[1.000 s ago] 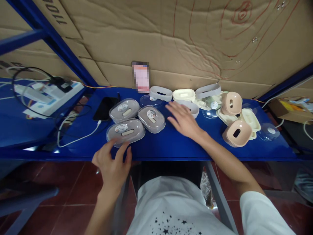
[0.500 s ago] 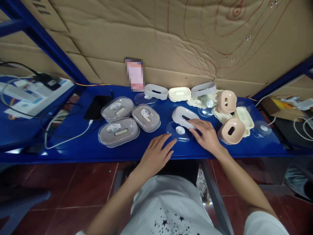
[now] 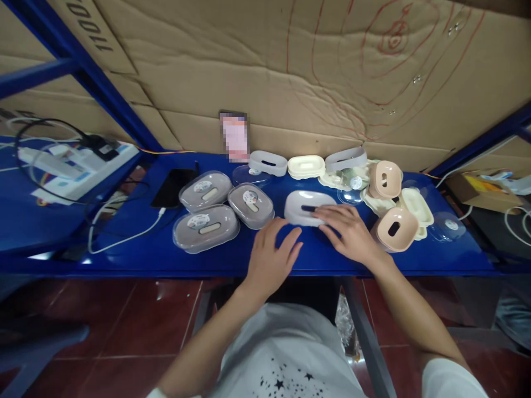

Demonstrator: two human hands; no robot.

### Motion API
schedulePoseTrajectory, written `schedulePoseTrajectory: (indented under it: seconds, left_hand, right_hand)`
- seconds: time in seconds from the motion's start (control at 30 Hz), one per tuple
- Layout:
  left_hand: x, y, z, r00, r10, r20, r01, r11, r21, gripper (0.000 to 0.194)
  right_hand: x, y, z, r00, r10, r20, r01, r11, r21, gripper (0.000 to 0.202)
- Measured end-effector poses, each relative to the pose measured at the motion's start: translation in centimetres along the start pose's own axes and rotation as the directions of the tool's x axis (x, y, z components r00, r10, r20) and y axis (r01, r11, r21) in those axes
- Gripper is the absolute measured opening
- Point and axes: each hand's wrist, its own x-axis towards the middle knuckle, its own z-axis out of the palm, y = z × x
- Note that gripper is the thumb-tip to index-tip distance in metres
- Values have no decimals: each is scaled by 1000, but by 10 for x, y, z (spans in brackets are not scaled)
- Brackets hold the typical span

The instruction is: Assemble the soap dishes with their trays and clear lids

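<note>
Near the front edge of the worktop [image 3: 141, 260], the left hand [image 3: 269, 262] has its fingers spread wide, with nothing in them that I can see. The right hand [image 3: 352, 235] has bent fingers on the right end of the pale dish [image 3: 298, 213], mid-worktop; I can't tell if they grip it. A light hold might let it slip. The left fingers are just beside a covered box [image 3: 259, 215] and could bump it. Towards the right front corner, the peach box [image 3: 404, 237] is close to the right wrist, so an elbow swing might knock it.
</note>
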Motion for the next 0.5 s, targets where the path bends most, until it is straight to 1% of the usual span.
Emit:
schedulePoseTrajectory:
  seconds: [0.03,0.1,0.13,0.17,0.23,0.27,0.3,0.33,0.4,0.43,0.5]
  left_hand:
    - [-5,-4,-7,1000,-5,-25,5,1000,30,39]
    - [-14,-13,-15,1000,9,-1,-9,1000,13,38]
    - [-18,-16,-18,1000,13,24,-13,1000,-26,34]
    - [-22,-18,-19,999,15,42,-12,998,-67,30]
    - [-30,-20,-19,998,15,64,-8,993,-116,25]
    - [-34,-20,-19,998,19,68,-11,993,-119,24]
    - [-38,-20,-20,998,25,62,-18,993,-115,24]
    - [-42,-19,-21,998,32,57,-26,993,-114,24]
    - [-50,-17,-26,998,38,44,-32,991,-126,23]
    - [-53,-17,-30,999,32,31,-27,990,-138,23]
    - [-58,-16,-38,1000,3,6,-2,985,-171,25]
  right_hand:
    - [0,-3,-2,997,-63,50,62,997,38,36]
    - [7,-5,-3,977,-174,123,157,978,140,34]
    - [15,-2,-2,970,-204,134,177,966,190,33]
    - [26,3,-1,970,-207,124,176,959,221,34]
    - [56,22,4,988,-143,62,128,971,200,39]
    - [74,34,7,997,-78,22,75,989,130,40]
    - [91,47,11,1000,-9,-4,9,1000,26,41]
    - [108,59,14,998,60,3,-59,994,-93,42]
    - [134,80,20,984,163,64,-140,951,-274,39]
    - [143,87,22,976,198,95,-158,933,-323,35]
    - [150,95,26,967,226,119,-172,921,-349,32]
